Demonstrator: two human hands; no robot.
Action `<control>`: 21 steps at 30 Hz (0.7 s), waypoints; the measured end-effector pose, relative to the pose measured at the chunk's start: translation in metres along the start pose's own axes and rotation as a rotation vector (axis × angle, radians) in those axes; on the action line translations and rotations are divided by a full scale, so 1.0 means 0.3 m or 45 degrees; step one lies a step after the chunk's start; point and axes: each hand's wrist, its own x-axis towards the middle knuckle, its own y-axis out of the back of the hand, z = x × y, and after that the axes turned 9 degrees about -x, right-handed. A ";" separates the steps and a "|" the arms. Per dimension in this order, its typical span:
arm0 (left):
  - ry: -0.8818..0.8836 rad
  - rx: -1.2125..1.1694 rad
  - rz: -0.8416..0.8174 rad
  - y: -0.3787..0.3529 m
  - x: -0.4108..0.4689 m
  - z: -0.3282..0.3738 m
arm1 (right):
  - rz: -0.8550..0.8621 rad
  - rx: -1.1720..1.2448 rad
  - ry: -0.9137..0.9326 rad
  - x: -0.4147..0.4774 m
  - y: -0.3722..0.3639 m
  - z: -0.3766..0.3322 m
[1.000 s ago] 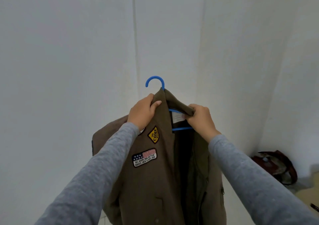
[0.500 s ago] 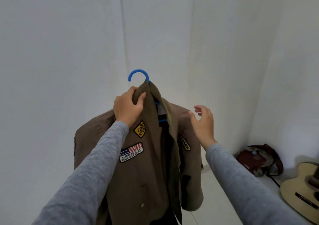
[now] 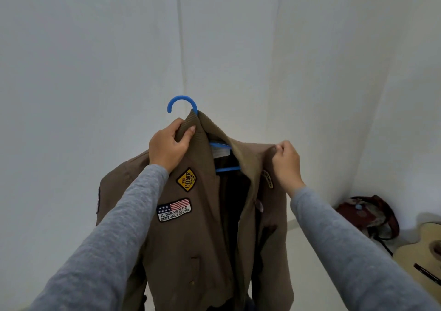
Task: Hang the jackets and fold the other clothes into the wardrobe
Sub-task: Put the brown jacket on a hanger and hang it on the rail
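"Left hand [image 3: 168, 147] grips the collar of the brown patched cloth jacket [image 3: 202, 239] beneath the blue plastic hanger [image 3: 182, 103] hook; right hand [image 3: 285, 161] pinches its shoulder, mid-air."

"So it's being squared on the hanger. Next, probably: hook it over a wardrobe rail, which isn't in view."

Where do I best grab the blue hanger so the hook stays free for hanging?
Grip the neck just under the hook, through the collar, from the near side, where the left hand holds. The arms of the blue hanger are mostly covered by the jacket; only the hook stands clear, opening leftward.
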 end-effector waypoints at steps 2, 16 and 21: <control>0.045 -0.046 -0.063 0.003 -0.025 -0.002 | 0.015 -0.011 -0.009 0.029 0.020 -0.038; 0.276 -0.377 -0.067 0.011 -0.042 0.052 | -0.365 0.232 0.392 -0.104 0.024 0.001; 0.242 -0.407 -0.246 0.028 -0.029 0.061 | -0.345 0.209 0.456 -0.122 0.023 0.010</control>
